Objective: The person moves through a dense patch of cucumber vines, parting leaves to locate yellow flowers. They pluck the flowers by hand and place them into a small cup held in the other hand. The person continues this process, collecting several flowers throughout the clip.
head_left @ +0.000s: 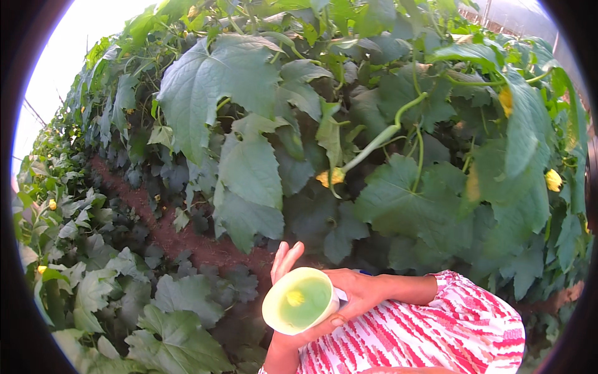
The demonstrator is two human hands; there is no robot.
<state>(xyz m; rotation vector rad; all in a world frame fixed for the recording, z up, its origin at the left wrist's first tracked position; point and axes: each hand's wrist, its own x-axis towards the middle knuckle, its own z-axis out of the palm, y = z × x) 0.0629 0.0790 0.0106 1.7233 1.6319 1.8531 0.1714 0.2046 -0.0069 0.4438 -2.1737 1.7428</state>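
A pale yellow cup [269, 306] is tilted towards me, with green liquid [310, 299] and a small yellow thing, perhaps a flower piece, inside. My left hand [299, 334] reaches from below and cradles the cup, its thumb along the near side and its fingertips raised behind the rim. From the right, my right hand [362, 292] grips the cup's side; some of its fingers are hidden. Above the hands hangs a slender young gourd fruit [380, 140] on a curved stem, with a wilted yellow flower [331, 176] at its tip.
Dense vines with broad lobed leaves [247, 168] rise in front. More leafy plants [177, 341] grow at lower left, beside a strip of reddish-brown soil [163, 229]. Another yellow flower [553, 180] shows at far right. My red-and-white patterned garment [402, 336] fills the lower right.
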